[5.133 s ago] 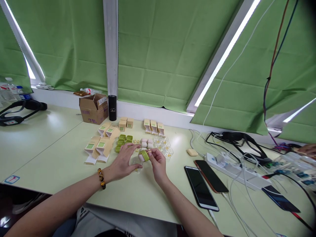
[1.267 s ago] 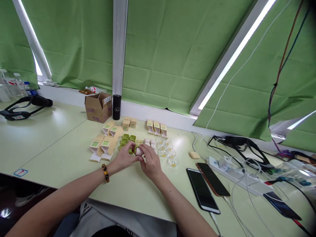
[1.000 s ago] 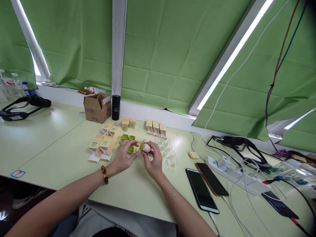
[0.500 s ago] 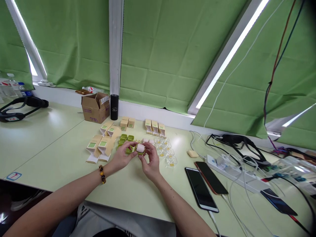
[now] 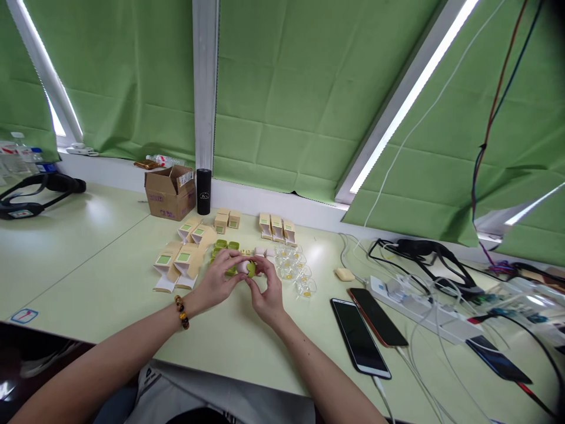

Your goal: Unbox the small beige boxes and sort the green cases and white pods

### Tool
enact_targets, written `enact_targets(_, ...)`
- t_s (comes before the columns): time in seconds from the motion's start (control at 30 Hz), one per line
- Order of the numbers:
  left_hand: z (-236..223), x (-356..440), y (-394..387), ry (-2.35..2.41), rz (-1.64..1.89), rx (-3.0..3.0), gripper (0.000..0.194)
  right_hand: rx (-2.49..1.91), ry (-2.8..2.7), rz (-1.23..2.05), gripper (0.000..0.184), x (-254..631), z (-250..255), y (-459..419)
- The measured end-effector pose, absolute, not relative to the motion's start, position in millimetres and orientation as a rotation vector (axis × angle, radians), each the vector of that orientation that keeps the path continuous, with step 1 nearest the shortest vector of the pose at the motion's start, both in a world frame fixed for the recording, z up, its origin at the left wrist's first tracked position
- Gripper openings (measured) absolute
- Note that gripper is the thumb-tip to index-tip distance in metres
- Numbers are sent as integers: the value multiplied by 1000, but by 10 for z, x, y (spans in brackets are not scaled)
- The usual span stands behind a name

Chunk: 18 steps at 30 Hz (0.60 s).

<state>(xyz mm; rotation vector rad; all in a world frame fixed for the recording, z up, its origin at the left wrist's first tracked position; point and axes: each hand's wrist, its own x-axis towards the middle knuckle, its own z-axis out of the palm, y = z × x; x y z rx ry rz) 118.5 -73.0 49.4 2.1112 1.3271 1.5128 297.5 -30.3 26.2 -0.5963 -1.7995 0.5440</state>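
Over the table, between my two hands, is a small green cup [image 5: 251, 269] with a pale pink block [image 5: 242, 267] in it. It is tipped so that the pink side points left and the green side right. My left hand [image 5: 222, 275] pinches it from the left, a beaded bracelet on the wrist. Fingers and thumb of my right hand [image 5: 267, 288] close on its right side. Partly hidden behind my left hand stand several more green cups [image 5: 233, 245]. Just beyond my right hand are pale pink blocks [image 5: 260, 252] and several clear plastic covers [image 5: 289, 268].
Opened cardboard boxes [image 5: 184, 265] stand at left, and closed small boxes [image 5: 277, 227] at the back. A carton [image 5: 170, 193] and a black tumbler [image 5: 203, 191] are by the wall. At right lie phones [image 5: 359, 335], a power strip [image 5: 415, 309] and tangled cables.
The green cup has been turned between my fingers: its pink top faced up towards me, and now it points left with the green outside showing. Both hands stay nearly in place.
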Motion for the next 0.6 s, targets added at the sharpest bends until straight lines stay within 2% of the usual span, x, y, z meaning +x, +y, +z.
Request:
enact_targets(0.3, 440, 1166, -703, 1336, 1520, 2047, 33, -606, -1841, 528, 43, 2990, 326, -333)
enact_targets(0.47, 384, 1139, -707, 1414, 1608, 2282, 32, -730, -1779, 416, 35, 3016, 373, -312)
enact_targets(0.6, 408, 1168, -742, 1409, 1611, 2504, 35, -776, -1925, 481, 40, 3017, 336, -320)
